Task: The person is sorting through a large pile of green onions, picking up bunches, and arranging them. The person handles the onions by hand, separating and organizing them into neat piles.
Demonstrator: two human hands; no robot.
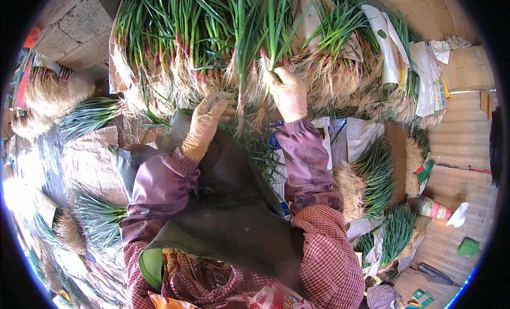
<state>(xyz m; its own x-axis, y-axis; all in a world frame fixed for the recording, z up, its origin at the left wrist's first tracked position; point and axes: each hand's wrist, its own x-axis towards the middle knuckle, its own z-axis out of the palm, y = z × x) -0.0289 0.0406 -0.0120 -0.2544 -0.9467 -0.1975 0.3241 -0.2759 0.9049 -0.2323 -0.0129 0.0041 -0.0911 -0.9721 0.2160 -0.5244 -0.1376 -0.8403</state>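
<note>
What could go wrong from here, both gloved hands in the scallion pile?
1. The right hand grips one clump low in the heaped scallion pile; pulling may drag neighbouring stalks down.
2. The left hand is among tangled roots, so thin stalks could snap.
3. Loose stalks may fall onto the dark apron.

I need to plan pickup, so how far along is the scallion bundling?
Done: bundles lie at the right, more at the left. In hand: the right hand grips stalks in the big pile; the left hand touches roots. Left: most of that pile.
</note>
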